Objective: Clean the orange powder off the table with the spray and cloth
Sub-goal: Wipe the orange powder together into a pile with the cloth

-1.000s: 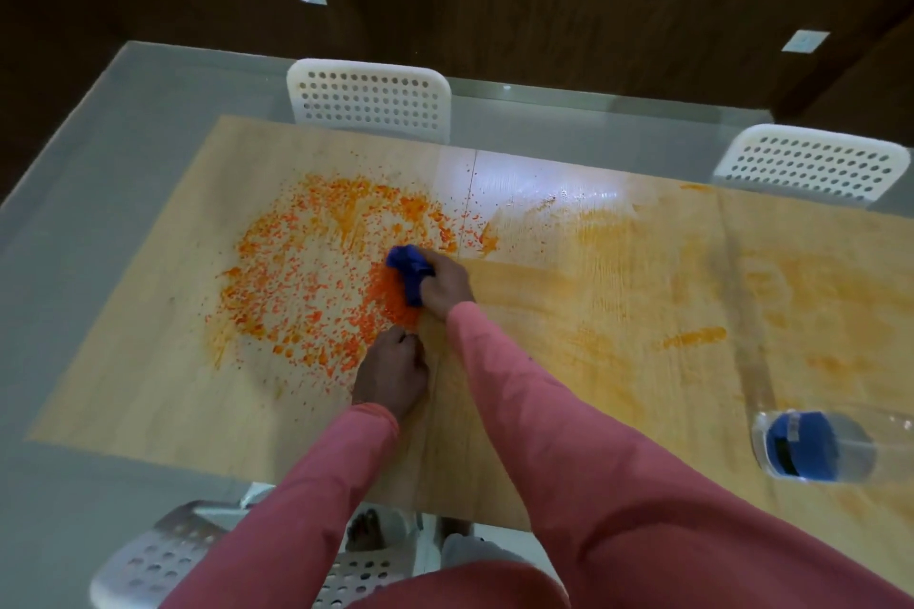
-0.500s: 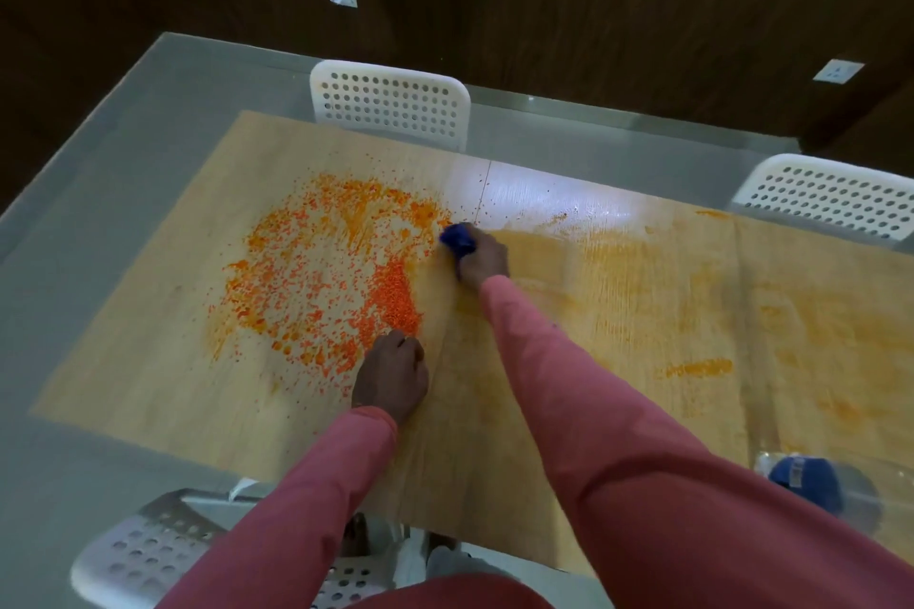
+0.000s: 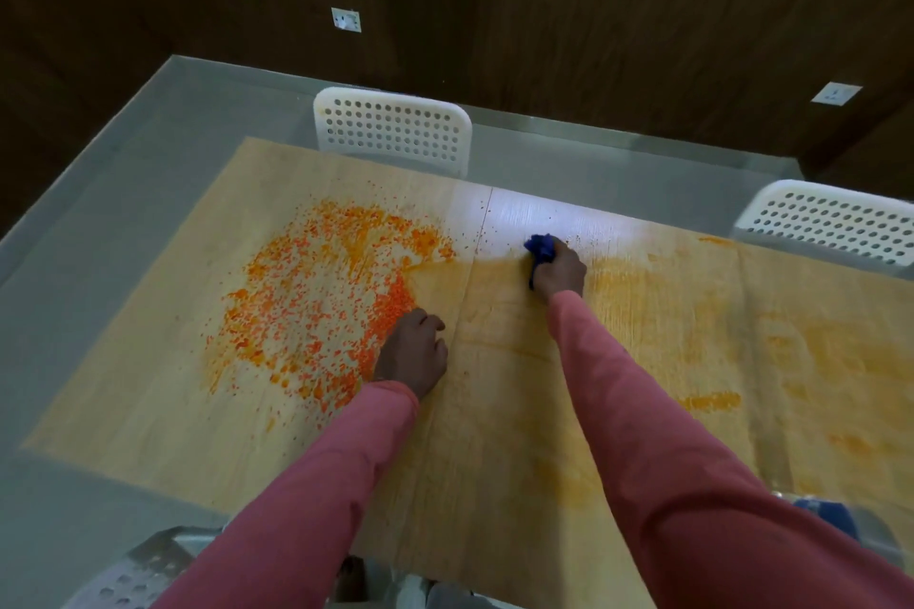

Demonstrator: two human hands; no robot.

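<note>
A wide patch of orange powder [image 3: 316, 297] covers the left part of the light wooden table [image 3: 494, 435]. My right hand [image 3: 561, 270] grips a bunched blue cloth [image 3: 540, 246] and presses it on the table near the far edge, right of the patch. Resting on the table at the patch's near right edge is my left hand [image 3: 413, 354], fingers curled and holding nothing. The spray bottle [image 3: 826, 517], clear with a blue part, lies at the near right, mostly hidden behind my right sleeve. Faint orange smears [image 3: 712, 401] mark the table's right half.
Two white perforated chairs stand at the far side, one [image 3: 393, 131] behind the patch and one [image 3: 826, 223] at the right. Another white chair [image 3: 133, 574] sits below the near edge. Grey floor surrounds the table; a dark wooden wall lies beyond.
My right hand slid the blue cloth away from the powder patch, toward the far edge and to the right. My left hand stayed in place. The view shifted, hiding more of the bottle.
</note>
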